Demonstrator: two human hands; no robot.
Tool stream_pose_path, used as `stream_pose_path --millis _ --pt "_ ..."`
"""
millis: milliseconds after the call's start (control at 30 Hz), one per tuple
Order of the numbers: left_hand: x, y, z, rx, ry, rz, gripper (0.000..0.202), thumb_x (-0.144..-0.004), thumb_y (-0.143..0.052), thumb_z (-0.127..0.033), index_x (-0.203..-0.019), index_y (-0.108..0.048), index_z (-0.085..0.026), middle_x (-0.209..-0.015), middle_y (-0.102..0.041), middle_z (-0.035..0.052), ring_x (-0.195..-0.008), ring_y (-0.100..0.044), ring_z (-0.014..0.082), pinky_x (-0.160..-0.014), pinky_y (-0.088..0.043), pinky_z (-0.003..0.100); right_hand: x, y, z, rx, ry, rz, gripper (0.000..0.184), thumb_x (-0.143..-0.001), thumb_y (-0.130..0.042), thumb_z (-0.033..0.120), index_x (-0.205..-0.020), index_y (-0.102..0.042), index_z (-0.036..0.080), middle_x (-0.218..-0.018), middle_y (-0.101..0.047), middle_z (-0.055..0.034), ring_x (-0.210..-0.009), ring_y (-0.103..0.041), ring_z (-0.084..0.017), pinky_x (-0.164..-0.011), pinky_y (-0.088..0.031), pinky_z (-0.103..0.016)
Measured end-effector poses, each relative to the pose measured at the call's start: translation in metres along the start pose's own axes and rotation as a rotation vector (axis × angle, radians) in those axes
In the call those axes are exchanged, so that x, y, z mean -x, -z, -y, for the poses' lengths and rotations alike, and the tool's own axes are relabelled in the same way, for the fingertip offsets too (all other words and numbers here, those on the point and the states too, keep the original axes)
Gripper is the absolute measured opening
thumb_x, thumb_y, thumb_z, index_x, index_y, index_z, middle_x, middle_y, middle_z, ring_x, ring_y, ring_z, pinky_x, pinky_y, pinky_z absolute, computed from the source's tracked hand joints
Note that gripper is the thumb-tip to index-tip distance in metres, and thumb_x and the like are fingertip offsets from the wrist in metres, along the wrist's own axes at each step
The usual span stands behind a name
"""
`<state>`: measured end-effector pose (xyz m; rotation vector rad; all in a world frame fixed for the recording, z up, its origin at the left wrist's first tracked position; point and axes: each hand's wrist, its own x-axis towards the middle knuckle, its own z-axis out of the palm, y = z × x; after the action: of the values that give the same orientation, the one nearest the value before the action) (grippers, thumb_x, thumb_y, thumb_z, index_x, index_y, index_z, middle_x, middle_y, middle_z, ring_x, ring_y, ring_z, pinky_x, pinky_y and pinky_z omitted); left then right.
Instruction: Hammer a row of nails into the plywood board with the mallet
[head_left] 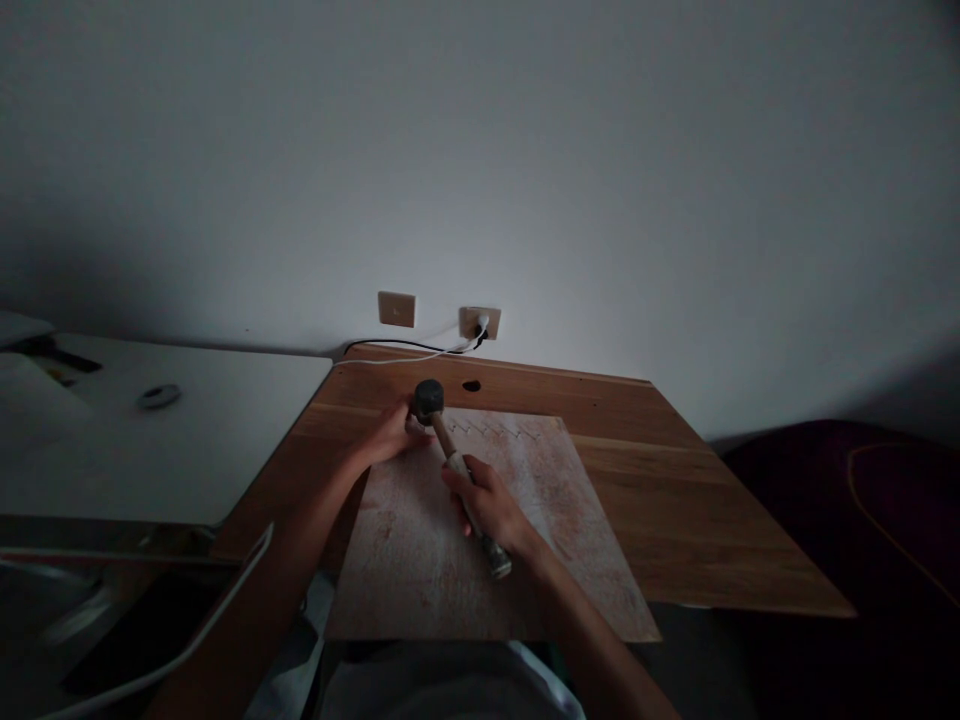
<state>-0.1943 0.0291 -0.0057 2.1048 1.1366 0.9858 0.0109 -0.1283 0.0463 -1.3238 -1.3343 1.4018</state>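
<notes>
My right hand [491, 505] is closed round the wooden handle of a hammer [450, 450], whose dark head [429, 398] sits at the far edge of a pale worn board [420, 560]. My left hand [394, 432] rests on the board just left of the hammer head, fingers pinched together on something too small to make out. A row of small zigzag marks or nails [499, 428] runs along the board's far edge, right of the hammer head.
The board lies on a brown wooden desk [675, 500] against a white wall with two sockets [480, 322] and cables [405, 350]. A white table [187, 440] with a small round object [159, 396] stands to the left. A dark red seat [862, 520] sits right.
</notes>
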Motion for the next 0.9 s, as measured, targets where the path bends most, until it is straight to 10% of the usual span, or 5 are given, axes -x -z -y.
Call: stream_pose_path --millis 400,700,900 --pt "0.0 -0.001 0.003 -0.048 0.01 0.029 0.073 -0.069 -0.089 -0.047 -0.133 -0.065 -0.022 -0.118 -0.068 0.0089 -0.107 -0.065 0.0306 -0.095 -0.055 0.043 0.009 -0.001 0.001 -0.106 -0.02 -0.057 0.043 -0.084 -0.072 0.062 -0.085 -0.057 0.022 -0.057 -0.052 0.0091 -0.036 -0.044 -0.007 -0.034 -0.031 -0.021" --pt "0.0 -0.003 0.008 -0.055 0.003 0.061 0.076 -0.08 -0.083 -0.051 -0.147 -0.057 -0.026 -0.11 -0.063 0.0043 -0.098 -0.061 0.0233 -0.09 -0.051 0.037 0.068 0.007 -0.013 -0.816 0.064 -0.552 0.045 -0.076 -0.081 0.053 -0.1 -0.057 0.023 -0.06 -0.044 0.0131 -0.039 -0.038 -0.006 -0.037 -0.03 -0.018" --pt "0.001 -0.002 0.007 -0.093 -0.044 0.053 0.059 -0.082 -0.081 -0.048 -0.135 -0.066 -0.026 -0.105 -0.062 0.0029 -0.094 -0.062 0.0217 -0.086 -0.052 0.036 0.082 0.033 -0.024 -0.786 0.053 -0.696 0.04 -0.079 -0.078 0.054 -0.09 -0.051 0.026 -0.062 -0.044 0.0101 -0.046 -0.041 -0.009 -0.041 -0.035 -0.021"
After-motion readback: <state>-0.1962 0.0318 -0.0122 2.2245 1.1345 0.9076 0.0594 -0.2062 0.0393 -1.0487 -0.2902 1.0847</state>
